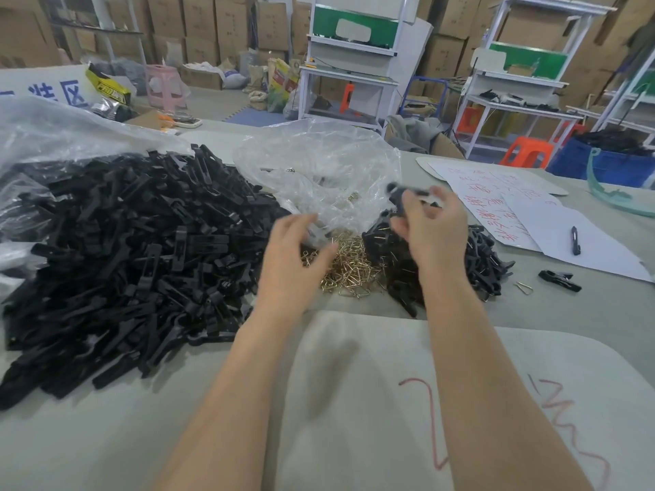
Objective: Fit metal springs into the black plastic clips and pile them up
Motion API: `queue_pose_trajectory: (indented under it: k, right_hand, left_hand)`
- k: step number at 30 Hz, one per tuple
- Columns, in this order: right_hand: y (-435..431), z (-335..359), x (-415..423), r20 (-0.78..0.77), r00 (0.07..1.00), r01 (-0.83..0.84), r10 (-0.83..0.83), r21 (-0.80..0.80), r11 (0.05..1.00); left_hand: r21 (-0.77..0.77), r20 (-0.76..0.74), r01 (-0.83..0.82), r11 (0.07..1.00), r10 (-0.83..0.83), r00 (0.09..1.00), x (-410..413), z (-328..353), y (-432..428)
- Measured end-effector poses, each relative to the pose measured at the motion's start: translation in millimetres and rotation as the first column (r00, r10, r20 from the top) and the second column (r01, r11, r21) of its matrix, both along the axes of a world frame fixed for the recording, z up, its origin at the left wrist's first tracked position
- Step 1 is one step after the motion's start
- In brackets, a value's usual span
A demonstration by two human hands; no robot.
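A large heap of black plastic clip halves (134, 249) covers the left of the table. Brass-coloured metal springs (349, 269) lie in a loose pile in the middle, below a clear plastic bag (319, 164). A smaller pile of assembled black clips (482, 256) sits to the right of the springs. My right hand (432, 228) is raised above that pile and grips a black clip (402, 196) between fingers and thumb. My left hand (294, 256) hovers over the springs with fingers loosely spread, holding nothing that I can see.
White paper sheets with red writing (503, 207) and a black pen (575, 241) lie at the right. One black clip (560, 279) and a single spring (524, 288) lie apart near them. A blue bin (602, 164) stands at the far right. Shelving and cardboard boxes fill the background.
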State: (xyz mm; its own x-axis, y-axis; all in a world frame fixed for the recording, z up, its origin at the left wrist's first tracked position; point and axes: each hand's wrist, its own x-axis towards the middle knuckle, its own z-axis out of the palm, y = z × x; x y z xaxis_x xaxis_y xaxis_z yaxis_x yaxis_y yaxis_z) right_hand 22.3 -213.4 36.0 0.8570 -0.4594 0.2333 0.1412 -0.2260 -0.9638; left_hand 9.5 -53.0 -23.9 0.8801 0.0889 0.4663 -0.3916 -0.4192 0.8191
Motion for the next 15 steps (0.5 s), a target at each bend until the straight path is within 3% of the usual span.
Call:
queue_pose_trajectory:
  k: [1, 2, 4, 6, 8, 10, 12, 15]
  right_hand:
    - [-2, 3, 3, 0.0, 0.999, 0.032, -0.032, 0.063, 0.998]
    - [-3, 3, 4, -0.032, 0.998, 0.06, -0.06, 0.006, 0.998]
    - [5, -8, 0, -0.065, 0.994, 0.073, -0.093, -0.262, 0.962]
    - [28, -22, -7, -0.049, 0.999, -0.035, 0.014, -0.47, 0.882]
    - [58, -37, -10, -0.131, 0.959, -0.279, 0.253, -0.602, 0.748]
    - [88, -53, -4, -0.281, 0.893, -0.44, 0.352, -0.712, 0.547]
    - [113, -66, 2, -0.387, 0.877, -0.476, 0.284, -0.778, 0.41]
    - [134, -75, 6, -0.367, 0.92, -0.391, 0.137, -0.845, 0.364]
  left_hand:
    - [-0.145, 0.014, -0.084, 0.986, 0.087, 0.996, 1, 2, 4]
    - [-0.298, 0.012, -0.164, 0.94, 0.175, 0.984, 1, 4, 8]
    - [-0.537, -0.041, -0.286, 0.793, 0.315, 0.948, 3, 7, 16]
    - [-0.702, -0.111, -0.328, 0.632, 0.359, 0.927, 5, 10, 21]
    - [-0.778, -0.162, -0.341, 0.528, 0.356, 0.92, 7, 11, 25]
    - [-0.792, -0.182, -0.35, 0.5, 0.354, 0.917, 8, 11, 25]
    - [-0.789, -0.185, -0.357, 0.5, 0.361, 0.914, 8, 10, 25]
    - [-0.784, -0.184, -0.364, 0.503, 0.371, 0.91, 8, 10, 25]
